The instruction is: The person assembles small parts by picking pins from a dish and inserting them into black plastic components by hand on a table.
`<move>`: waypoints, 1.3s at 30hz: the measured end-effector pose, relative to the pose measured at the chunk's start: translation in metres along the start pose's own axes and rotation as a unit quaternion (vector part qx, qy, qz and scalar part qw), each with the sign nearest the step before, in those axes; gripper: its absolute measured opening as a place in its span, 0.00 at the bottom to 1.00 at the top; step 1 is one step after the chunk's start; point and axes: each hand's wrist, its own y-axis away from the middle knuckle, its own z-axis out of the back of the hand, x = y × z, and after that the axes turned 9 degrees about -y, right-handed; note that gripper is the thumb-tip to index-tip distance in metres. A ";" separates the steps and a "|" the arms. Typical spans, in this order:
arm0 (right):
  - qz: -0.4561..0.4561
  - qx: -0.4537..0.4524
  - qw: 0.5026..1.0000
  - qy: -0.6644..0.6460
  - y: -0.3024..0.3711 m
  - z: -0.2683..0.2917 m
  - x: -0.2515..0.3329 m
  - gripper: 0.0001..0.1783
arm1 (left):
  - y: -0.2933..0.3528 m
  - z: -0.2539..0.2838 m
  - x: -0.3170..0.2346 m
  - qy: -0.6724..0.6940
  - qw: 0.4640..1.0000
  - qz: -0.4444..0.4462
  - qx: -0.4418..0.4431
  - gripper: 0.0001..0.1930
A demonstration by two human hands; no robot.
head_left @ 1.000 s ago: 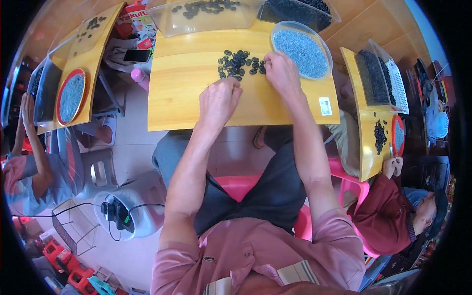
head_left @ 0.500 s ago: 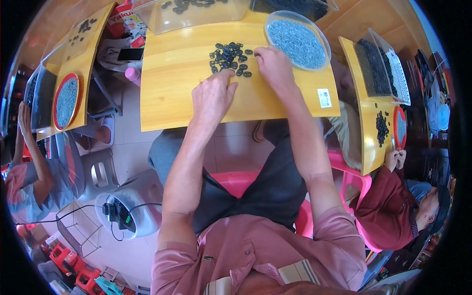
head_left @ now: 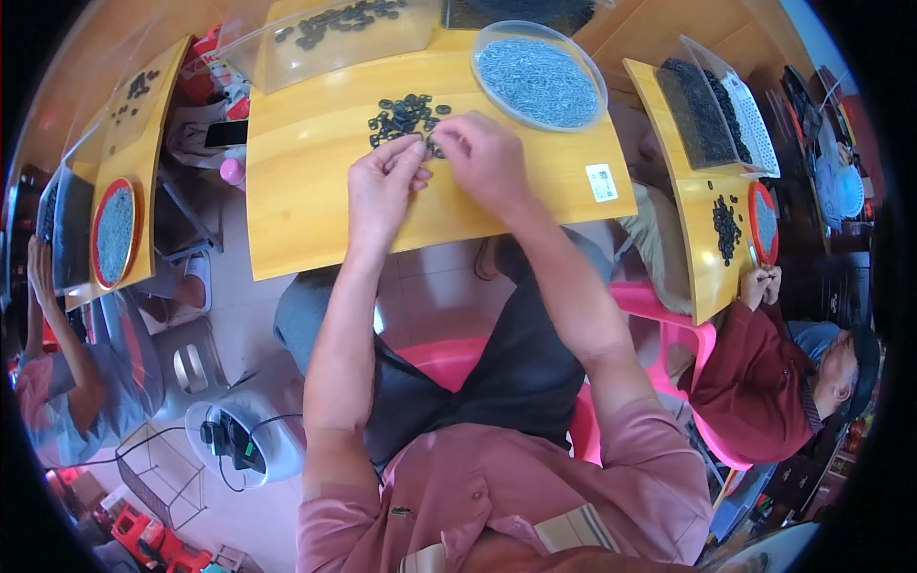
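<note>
A loose heap of small black oval pieces with holes (head_left: 396, 116) lies on the yellow wooden table, just beyond my hands. At the near side of the heap, my left hand (head_left: 382, 186) is closed in a pinch, with a small black oval piece at its fingertips. My right hand (head_left: 485, 162) is pinched beside it, its fingertips close to those of the left; what it holds is too small to make out. Beyond my right hand stands a round clear dish (head_left: 604, 105) full of small silvery metal parts (head_left: 540, 81).
A clear bin (head_left: 334, 57) with black pieces stands at the table's far left, a darker bin (head_left: 521, 14) behind the dish. A white label (head_left: 602, 182) is at the right. Co-workers sit at tables on both sides; a phone (head_left: 226, 134) and pink bottle (head_left: 232, 172) lie left.
My right hand has moved from the right side of the heap toward my left hand, and their fingertips now nearly meet. The whole view has shifted slightly.
</note>
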 end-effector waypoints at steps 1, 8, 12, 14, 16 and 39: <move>0.020 -0.003 1.000 -0.005 0.003 -0.001 0.005 0.05 | 0.000 0.000 -0.001 0.000 1.000 -0.001 0.005 0.14; 0.096 0.011 0.995 0.012 0.008 0.000 0.005 0.05 | 0.000 0.001 -0.005 0.178 0.982 0.060 0.001 0.11; 0.099 0.025 0.995 0.008 0.000 0.014 0.002 0.04 | -0.001 0.003 -0.004 0.160 0.986 0.047 -0.015 0.10; 0.053 -0.022 0.996 0.072 -0.012 0.032 -0.007 0.04 | 0.001 0.004 -0.007 0.160 0.986 0.038 -0.008 0.11; -0.018 -0.059 0.987 0.148 -0.026 0.058 -0.032 0.05 | 0.001 0.003 -0.008 0.153 0.988 0.037 -0.002 0.11; -0.264 -0.022 0.964 0.026 -0.039 0.094 -0.090 0.06 | 0.000 0.001 -0.005 0.162 0.987 0.017 0.004 0.09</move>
